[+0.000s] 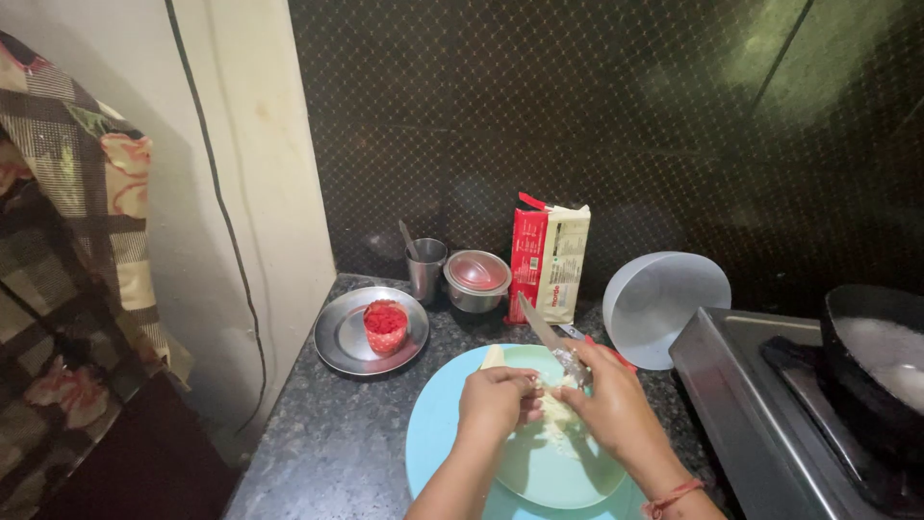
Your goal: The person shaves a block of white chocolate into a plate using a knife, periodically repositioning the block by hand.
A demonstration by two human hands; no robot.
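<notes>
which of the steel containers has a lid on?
The squat steel bowl with the reddish domed lid, beside the red-and-cream packet. The steel tumbler left of it is open, with a utensil handle sticking out.

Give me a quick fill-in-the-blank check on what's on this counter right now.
1. The right hand grips a ____ over the pale food.
2. The food lies on a ____ plate.
3. The steel plate at the left carries a ____ cup.
4. The stove bears a dark ____.

Missing words: knife; green; red; pan
</notes>
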